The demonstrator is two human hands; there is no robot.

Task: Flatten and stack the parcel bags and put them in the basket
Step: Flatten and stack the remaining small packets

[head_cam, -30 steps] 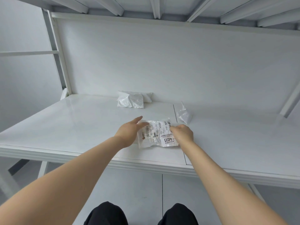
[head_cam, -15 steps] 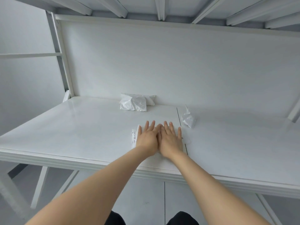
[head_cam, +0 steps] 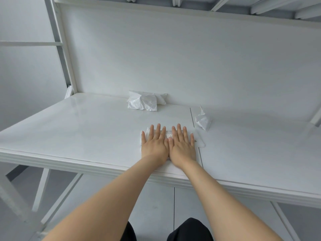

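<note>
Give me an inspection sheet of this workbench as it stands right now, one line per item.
Surface: white table, smooth, with a seam running front to back.
Job's things: parcel bag lying flat under both hands; crumpled bag against the back panel; small crumpled bag just right of the seam; basket not in view.
Clutter: nothing seen.
Grippers: left hand and right hand side by side, fingers straight, pressing on the parcel bag.
Cables: nothing seen.
Surroundings: white back panel, white frame bars overhead, dark-clothed knees below the table edge.
</note>
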